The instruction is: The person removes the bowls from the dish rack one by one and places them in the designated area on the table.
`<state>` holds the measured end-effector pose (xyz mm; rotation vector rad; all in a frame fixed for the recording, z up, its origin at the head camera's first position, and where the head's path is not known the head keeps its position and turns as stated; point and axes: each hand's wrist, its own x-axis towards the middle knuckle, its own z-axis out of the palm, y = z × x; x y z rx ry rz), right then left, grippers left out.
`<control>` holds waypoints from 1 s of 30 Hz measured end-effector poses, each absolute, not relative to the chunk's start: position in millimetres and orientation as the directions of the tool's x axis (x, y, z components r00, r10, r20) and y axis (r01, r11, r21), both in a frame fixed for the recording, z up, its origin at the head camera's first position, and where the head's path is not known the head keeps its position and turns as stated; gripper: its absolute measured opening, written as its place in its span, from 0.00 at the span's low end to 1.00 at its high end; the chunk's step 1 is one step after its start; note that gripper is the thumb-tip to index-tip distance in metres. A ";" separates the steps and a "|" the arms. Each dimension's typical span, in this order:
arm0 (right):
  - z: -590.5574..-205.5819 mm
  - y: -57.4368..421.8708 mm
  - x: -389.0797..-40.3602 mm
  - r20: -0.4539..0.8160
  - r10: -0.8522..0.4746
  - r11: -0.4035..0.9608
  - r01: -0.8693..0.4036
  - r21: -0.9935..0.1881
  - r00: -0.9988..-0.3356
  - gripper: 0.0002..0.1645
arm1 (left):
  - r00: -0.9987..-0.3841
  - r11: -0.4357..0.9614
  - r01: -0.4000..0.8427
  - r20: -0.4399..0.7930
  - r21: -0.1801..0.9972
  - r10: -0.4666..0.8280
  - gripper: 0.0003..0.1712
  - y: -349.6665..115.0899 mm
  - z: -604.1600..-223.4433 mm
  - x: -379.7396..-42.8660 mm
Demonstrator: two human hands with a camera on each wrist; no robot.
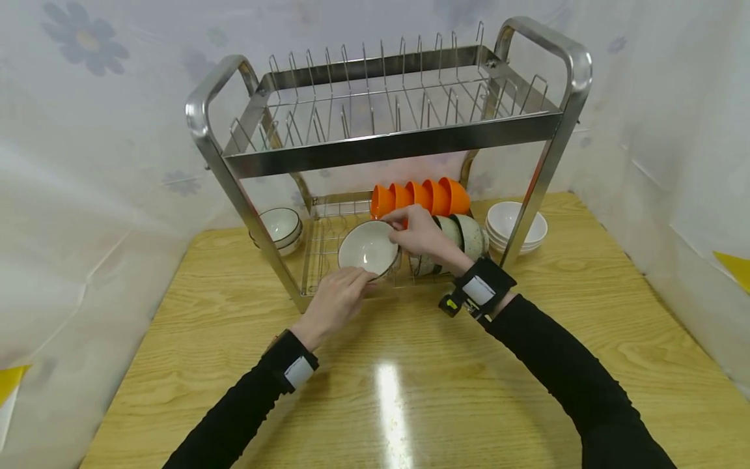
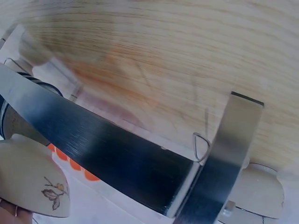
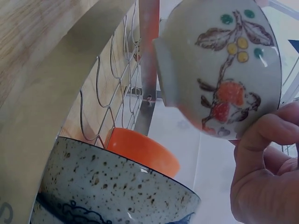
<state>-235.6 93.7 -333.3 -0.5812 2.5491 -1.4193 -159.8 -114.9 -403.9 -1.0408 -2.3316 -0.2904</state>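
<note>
A white bowl [image 1: 368, 249] with a dark rim is tilted toward me at the front of the rack's lower shelf. My left hand [image 1: 338, 298] pinches its near rim, and my right hand [image 1: 423, 236] pinches the far right rim. In the right wrist view the bowl [image 3: 229, 70] shows painted leaves and red fruit, with the right hand [image 3: 266, 163] at its rim. The left wrist view catches the bowl's outside [image 2: 32, 179] and a bit of the left hand [image 2: 14, 215]. Beside the right hand, speckled bowls [image 1: 469, 236] stand on edge in the rack.
The two-tier metal dish rack [image 1: 398, 140] stands over the work, its upper tier's front bar above my hands. Orange bowls [image 1: 418, 197] line the lower shelf's back. White bowls [image 1: 515, 227] are stacked right of the rack, dark-rimmed bowls [image 1: 281, 228] left. Wooden table [image 1: 445, 391] lies in front.
</note>
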 end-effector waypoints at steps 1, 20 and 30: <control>-333.4 94.1 -234.9 0.041 -0.412 0.472 -0.252 -0.845 -0.910 0.24 | -0.536 0.675 0.737 0.581 -0.033 0.613 0.09 -115.4 -403.6 -159.3; -332.7 107.9 -225.7 0.113 -0.480 0.289 -0.279 -0.916 -0.870 0.20 | -0.092 0.544 0.792 0.827 -0.276 0.554 0.10 -155.6 -395.3 -134.8; -334.7 107.0 -224.7 0.076 -0.467 0.311 -0.244 -0.918 -0.881 0.19 | 0.133 0.643 0.680 0.921 -0.353 0.365 0.07 -189.7 -374.9 -125.6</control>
